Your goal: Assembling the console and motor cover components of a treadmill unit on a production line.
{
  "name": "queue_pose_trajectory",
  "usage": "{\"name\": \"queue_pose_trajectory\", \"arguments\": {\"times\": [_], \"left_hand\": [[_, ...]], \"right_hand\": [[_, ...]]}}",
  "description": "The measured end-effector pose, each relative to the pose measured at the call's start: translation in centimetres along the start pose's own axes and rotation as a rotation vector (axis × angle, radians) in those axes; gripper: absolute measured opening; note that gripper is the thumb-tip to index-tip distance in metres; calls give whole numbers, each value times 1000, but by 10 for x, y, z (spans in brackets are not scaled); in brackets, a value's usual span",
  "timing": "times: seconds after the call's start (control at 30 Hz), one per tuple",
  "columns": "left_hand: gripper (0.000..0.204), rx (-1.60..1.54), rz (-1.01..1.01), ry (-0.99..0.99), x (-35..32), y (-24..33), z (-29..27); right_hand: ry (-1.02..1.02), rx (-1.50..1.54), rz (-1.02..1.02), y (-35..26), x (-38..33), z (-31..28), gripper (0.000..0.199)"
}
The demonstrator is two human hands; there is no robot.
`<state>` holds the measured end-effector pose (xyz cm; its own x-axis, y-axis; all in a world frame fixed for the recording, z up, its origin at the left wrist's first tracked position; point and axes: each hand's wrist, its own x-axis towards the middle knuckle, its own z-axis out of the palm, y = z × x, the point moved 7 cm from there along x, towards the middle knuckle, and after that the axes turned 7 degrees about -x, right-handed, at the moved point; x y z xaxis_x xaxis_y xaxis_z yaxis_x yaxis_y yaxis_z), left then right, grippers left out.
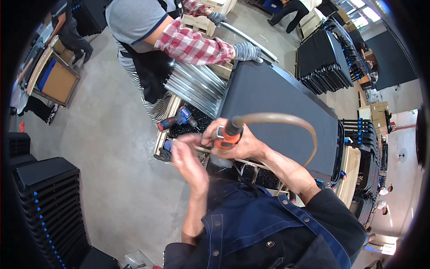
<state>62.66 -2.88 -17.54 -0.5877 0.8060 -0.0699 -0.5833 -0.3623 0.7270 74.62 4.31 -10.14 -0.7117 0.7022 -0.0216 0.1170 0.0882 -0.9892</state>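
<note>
My right hand (244, 144) is closed around an orange-and-black air tool (227, 140), with a tan hose (286, 117) looping from its end toward the right. Just left of it, my left hand (190, 163) is raised with fingers stretched out, slightly blurred, and seems to hold nothing. In front of my hands lies a large dark grey panel (277, 103). A blue-and-black cordless drill (179, 119) rests on a bin of small black parts (200, 117). Behind the drill lie several silver metal tubes (197, 85).
Across from me a co-worker in a checked shirt (192, 42) and striped gloves holds a long metal tube (248, 40) near the panel's far edge. Stacked black panels (322, 58) stand at the far right. A tall stack of black frames (49, 201) rises from the floor at left.
</note>
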Motion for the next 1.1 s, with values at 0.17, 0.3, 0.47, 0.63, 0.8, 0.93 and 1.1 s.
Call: {"name": "queue_pose_trajectory", "arguments": {"times": [0.17,0.3,0.47,0.63,0.8,0.93,1.1], "left_hand": [[43,38,174,-451,36,83,138],[48,60,-2,-412,21,63,152],[44,41,29,-402,19,48,152],[46,54,8,-435,13,47,153],[44,33,47,-437,15,51,139],[41,-4,-50,-564,12,48,139],[35,293,266,-622,-16,54,124]], "right_hand": [[-78,-148,113,-3,8,-3,40],[51,29,-64,8,-4,-15,41],[83,113,-84,15,-9,-19,36],[92,111,-145,9,-14,-17,39],[-74,-58,57,9,-11,-6,41],[-59,-146,117,17,-20,-9,40],[251,150,-195,-10,-107,-57,40]]}}
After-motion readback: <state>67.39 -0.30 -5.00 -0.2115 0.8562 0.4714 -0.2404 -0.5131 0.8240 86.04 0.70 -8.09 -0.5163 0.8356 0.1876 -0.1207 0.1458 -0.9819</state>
